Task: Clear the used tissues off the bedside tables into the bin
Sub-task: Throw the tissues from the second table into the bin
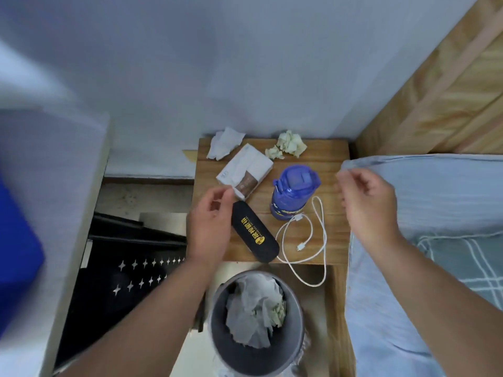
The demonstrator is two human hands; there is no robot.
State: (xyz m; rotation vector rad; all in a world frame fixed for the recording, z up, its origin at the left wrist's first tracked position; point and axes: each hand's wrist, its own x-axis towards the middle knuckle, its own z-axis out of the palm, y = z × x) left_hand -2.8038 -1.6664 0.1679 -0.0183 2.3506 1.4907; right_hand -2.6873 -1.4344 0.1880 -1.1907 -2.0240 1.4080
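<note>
On the wooden bedside table a crumpled white tissue lies at the back left corner. Two yellowish crumpled tissues sit at the back middle, the smaller one to the left. A grey bin stands on the floor in front of the table and holds several crumpled tissues. My left hand hovers over the table's left edge, fingers loosely apart, holding nothing. My right hand hangs over the table's right edge, fingers curled but apart, also empty.
A tissue pack, a blue bottle, a black glasses case and a white charging cable share the table. The bed with a blue pillow is on the right. Black boxes lie at left.
</note>
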